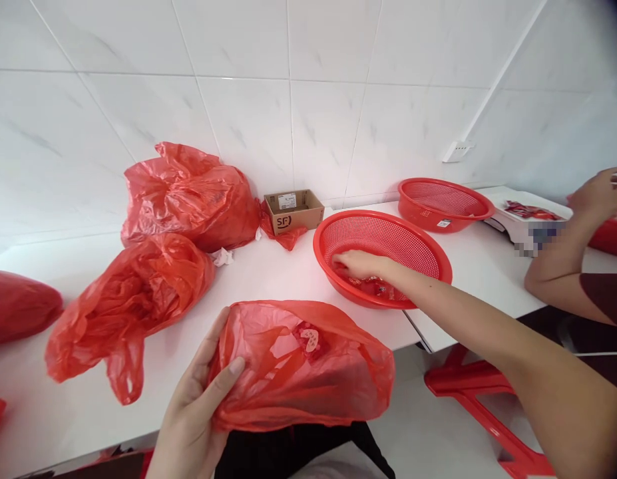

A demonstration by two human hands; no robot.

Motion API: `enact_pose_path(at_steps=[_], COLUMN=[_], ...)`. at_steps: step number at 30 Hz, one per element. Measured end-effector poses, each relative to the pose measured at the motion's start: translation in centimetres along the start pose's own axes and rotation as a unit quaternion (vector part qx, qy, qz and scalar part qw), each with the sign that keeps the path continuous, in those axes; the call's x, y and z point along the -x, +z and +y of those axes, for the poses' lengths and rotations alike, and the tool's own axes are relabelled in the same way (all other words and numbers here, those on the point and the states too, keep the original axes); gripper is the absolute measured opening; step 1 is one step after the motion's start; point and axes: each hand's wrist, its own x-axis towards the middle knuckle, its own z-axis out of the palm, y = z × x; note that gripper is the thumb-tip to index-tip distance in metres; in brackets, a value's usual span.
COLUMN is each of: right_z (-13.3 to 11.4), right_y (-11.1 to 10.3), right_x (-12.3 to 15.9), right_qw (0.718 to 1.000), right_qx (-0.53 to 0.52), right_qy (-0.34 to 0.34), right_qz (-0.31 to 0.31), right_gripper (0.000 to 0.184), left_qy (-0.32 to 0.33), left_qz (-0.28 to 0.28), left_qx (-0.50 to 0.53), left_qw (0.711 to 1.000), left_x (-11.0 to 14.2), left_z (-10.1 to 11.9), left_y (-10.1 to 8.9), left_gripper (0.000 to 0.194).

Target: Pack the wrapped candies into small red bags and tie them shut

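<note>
My left hand (201,392) grips the near left edge of a red plastic bag (338,392), thumb on the inside. The bag's mouth faces up, and a small red packet with a pale printed patch (311,339) lies inside. My right hand (361,263) reaches down into a red perforated basket (432,246), its fingers curled at the basket's left side. Several small shiny red packets (381,287) lie on the basket floor beneath it. The fingertips are partly hidden, so what they hold cannot be made out.
Behind the basket stand a small cardboard box (301,218) and a second red basket (422,216). A full red bag (188,199) and an open red bag (138,293) sit left. At right, a co-worker's arm (568,246) is beside a tray of red packets (530,210). Below is a red stool (488,412).
</note>
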Motion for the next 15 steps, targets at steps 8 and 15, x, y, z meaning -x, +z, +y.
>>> enact_pose_path(at_steps=[8,15], right_z=[-4.6,-13.0], right_y=[-5.3,-0.7], right_x=[3.5,10.0], right_qw=[0.963,0.944], right_qx=[-0.25,-0.224], right_qy=[-0.09,-0.223], right_qz=[0.054,-0.09], right_gripper=[0.021,0.028], left_qy=[0.012,0.032], left_qz=[0.008,0.009], left_qx=[-0.005,-0.003], left_qw=[1.0,0.999], left_x=[-0.3,-0.3], left_z=[-0.2,-0.7], left_y=[-0.1,0.6], left_gripper=[0.084,0.081])
